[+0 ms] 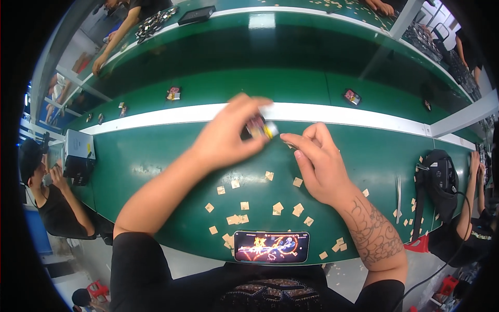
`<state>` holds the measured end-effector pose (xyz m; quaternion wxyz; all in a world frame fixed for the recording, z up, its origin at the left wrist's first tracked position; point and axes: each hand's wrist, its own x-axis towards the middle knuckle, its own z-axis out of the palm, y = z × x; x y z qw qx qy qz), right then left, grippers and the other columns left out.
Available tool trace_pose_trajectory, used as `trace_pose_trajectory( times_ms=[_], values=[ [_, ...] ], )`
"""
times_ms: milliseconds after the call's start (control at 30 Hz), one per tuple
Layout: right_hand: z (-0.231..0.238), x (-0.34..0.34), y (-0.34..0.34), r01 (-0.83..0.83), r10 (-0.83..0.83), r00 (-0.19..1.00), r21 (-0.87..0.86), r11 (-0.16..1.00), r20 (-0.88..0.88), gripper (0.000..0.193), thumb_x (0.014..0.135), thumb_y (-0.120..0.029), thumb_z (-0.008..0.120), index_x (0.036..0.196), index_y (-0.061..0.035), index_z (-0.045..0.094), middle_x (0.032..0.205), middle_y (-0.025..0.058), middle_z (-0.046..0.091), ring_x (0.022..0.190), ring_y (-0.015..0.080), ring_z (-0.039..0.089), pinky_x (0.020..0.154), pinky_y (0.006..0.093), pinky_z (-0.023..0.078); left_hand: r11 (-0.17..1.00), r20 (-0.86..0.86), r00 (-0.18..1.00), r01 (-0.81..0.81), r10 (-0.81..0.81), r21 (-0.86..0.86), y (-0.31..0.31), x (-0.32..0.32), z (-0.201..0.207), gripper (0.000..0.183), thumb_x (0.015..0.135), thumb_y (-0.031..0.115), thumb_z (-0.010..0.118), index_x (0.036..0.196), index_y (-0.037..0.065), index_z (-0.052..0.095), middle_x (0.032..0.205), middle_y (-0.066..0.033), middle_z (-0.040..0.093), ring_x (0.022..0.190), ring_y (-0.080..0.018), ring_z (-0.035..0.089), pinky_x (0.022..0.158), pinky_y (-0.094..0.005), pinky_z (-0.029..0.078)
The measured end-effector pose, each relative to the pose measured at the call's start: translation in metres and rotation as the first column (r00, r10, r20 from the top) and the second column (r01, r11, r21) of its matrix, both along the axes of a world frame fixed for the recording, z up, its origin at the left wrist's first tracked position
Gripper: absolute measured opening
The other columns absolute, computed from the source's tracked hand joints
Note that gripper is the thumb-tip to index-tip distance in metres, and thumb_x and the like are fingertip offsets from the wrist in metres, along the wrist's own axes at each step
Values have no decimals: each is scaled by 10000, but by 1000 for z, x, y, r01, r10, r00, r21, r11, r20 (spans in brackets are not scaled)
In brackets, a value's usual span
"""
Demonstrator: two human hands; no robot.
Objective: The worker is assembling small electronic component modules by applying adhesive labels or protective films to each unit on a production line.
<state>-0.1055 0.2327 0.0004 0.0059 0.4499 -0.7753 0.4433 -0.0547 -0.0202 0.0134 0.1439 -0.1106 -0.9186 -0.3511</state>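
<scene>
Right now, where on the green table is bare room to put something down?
Bare green lies left of the left hand, toward the grey box, and right of the right hand, before the tweezers. It is crowded between the hands and the phone, where paper squares are scattered.

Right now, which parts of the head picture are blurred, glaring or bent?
Head view: the left hand and the small part it holds are motion-blurred; the right hand is sharper; glare brightens the white strip; fisheye bends the green table edges.
</scene>
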Motion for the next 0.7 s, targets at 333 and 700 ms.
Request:
trace_pose_trajectory(
  times_ms=[333,700],
  values=[
    [22,12,-1,-39,61,991,179,983,-120,173,878,-11,762,1042,-58,733,915,53,588,822,252,662,679,389,558,992,151,984,110,-99,-68,4,42,-4,621,725,200,972,1284,128,710,1135,-79,609,1126,-311,607,1047,-427,464],
    [27,21,-16,-2,62,987,376,927,-146,187,868,-8,745,1043,-72,736,944,78,633,833,277,697,706,407,581,983,50,990,135,-129,-128,-2,37,-11,496,689,249,977,1107,109,749,1034,-46,655,986,-289,637,882,-418,492]
  ],
)
